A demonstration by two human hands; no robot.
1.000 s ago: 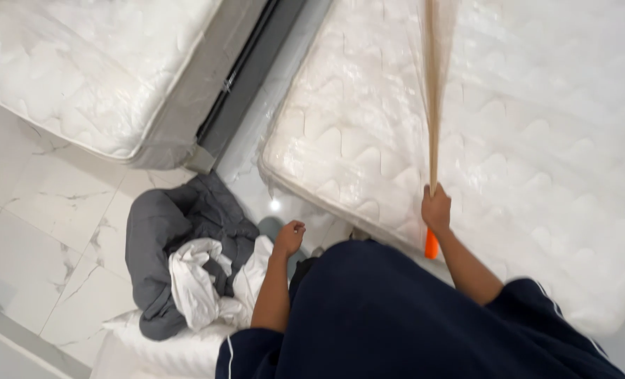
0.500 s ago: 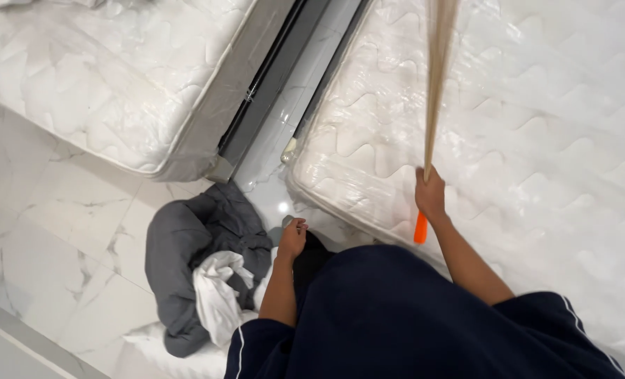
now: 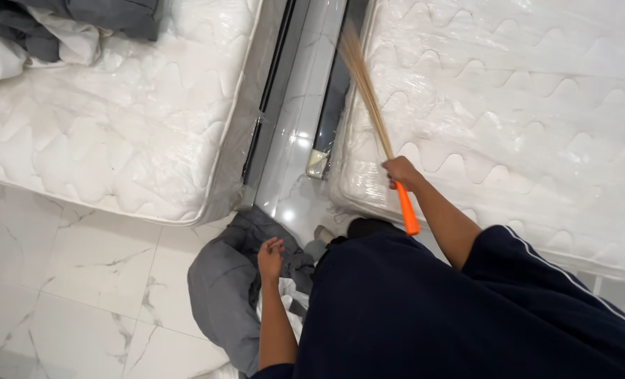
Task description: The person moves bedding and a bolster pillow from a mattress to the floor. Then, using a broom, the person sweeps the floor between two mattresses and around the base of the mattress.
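Observation:
My right hand grips a straw broom by its orange handle. The bristles fan out up over the edge of the right mattress and the gap between the two beds. My left hand hangs loose with fingers apart above a heap of grey and white cloth on the floor. It holds nothing.
A second plastic-wrapped mattress lies at the left, with grey and white bedding piled at its far corner. Dark bed frame rails line the narrow gap. White marble tiles cover the floor at lower left.
The view has swung to the right and forward. The broom has tilted from upright over the right mattress to leaning left, with its bristles now over the gap. The left hand stays low.

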